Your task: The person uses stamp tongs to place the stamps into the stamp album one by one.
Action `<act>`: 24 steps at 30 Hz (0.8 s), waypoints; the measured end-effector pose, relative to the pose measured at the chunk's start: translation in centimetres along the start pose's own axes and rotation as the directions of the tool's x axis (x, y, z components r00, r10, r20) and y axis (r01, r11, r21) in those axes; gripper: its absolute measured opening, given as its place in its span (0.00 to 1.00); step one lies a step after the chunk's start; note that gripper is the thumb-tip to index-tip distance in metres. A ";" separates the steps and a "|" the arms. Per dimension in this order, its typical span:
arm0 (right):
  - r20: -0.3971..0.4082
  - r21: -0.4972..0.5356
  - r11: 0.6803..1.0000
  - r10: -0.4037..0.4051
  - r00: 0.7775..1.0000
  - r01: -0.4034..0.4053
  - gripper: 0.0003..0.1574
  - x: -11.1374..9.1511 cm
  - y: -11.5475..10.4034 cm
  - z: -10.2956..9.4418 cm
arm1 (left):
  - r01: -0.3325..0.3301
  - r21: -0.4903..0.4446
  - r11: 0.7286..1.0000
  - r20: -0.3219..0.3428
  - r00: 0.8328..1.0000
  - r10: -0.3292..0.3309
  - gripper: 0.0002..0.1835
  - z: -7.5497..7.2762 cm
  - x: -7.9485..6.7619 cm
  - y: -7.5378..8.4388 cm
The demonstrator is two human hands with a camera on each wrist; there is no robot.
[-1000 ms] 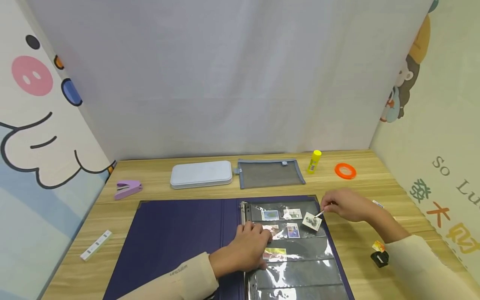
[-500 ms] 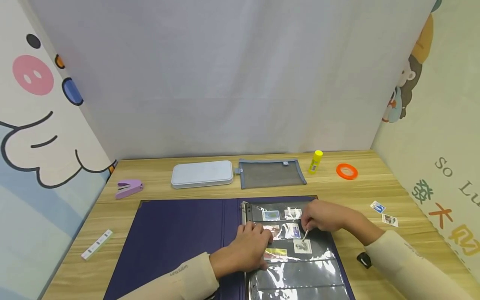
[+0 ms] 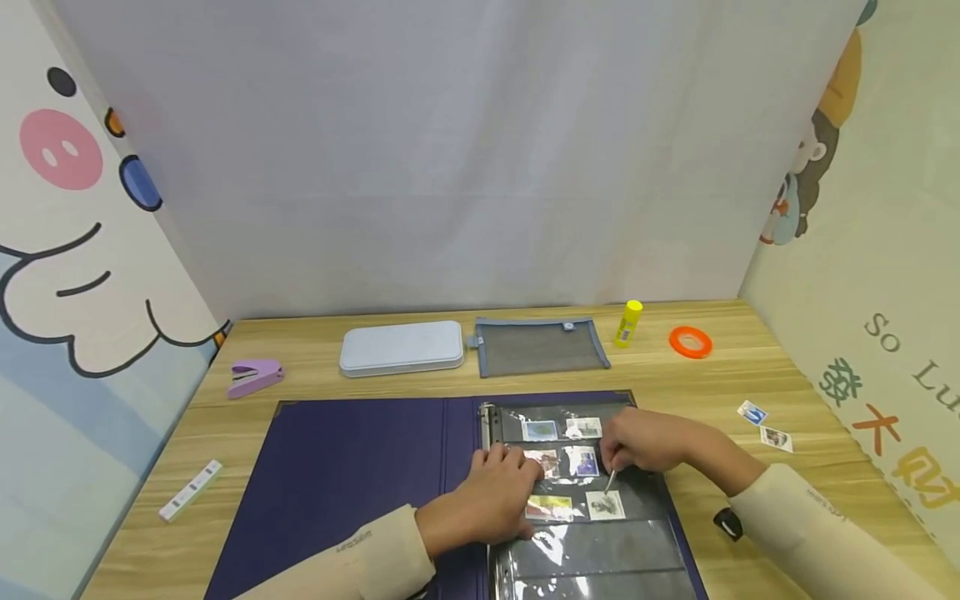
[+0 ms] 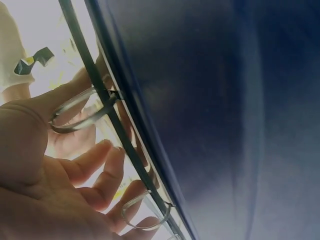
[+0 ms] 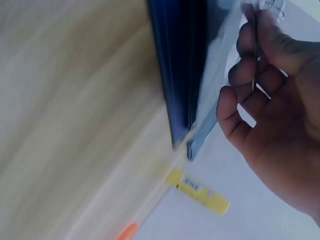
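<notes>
A dark blue ring-binder stamp album [image 3: 360,483] lies spread on the table, its black pocket page [image 3: 645,542] on the right. My left hand [image 3: 497,492] rests on that page beside the metal rings [image 4: 82,117], fingers relaxed. My right hand [image 3: 637,439] pinches slim tweezers [image 5: 256,50] between thumb and fingers. The tweezers' tip meets a pale stamp with a dark picture [image 3: 605,505] at the third row. To its left sits a yellow and red stamp [image 3: 550,507]. Several stamps fill the two rows above, among them a blue one [image 3: 540,430] and a purple one [image 3: 582,461].
Behind the album lie a white case [image 3: 402,348], a grey mesh pouch [image 3: 542,348], a yellow glue stick [image 3: 628,323] and an orange tape roll [image 3: 690,342]. Two loose stamps [image 3: 776,439] and a black object [image 3: 727,523] are at right; a purple stapler [image 3: 255,377] and white strip [image 3: 191,490] at left.
My right hand has moved left and nearer with the tweezers, bringing the pale stamp from the page's upper right edge down to the third row. My left hand has stayed in place.
</notes>
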State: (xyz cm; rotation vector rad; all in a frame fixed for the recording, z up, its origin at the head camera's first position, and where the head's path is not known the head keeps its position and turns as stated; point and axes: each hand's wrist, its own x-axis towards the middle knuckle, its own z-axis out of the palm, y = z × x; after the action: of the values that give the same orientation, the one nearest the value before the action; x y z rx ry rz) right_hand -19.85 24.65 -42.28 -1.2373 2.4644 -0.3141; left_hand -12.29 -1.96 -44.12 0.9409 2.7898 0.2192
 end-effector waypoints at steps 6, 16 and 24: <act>-0.103 0.074 0.991 0.116 0.988 -0.109 0.08 -2.7 2.0 -1.6 | -0.038 -0.007 0.999 -0.051 0.998 0.037 0.34 -0.5 -1.1 0.3; -0.233 0.190 0.942 0.317 0.919 -0.276 0.06 -13.1 7.0 -0.5 | -0.135 0.044 0.990 -0.016 0.991 0.136 0.31 0.1 -3.5 1.8; -0.240 0.229 0.916 0.380 0.893 -0.328 0.08 -18.8 8.8 1.9 | -0.092 0.088 0.992 -0.016 0.995 0.094 0.32 0.9 -3.5 2.1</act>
State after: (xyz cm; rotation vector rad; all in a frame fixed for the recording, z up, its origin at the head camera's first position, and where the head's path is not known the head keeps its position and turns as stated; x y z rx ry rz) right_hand -15.09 44.89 -42.98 -0.6823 2.7609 -0.6344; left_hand -8.07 -2.36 -44.13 1.0966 2.7969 0.1221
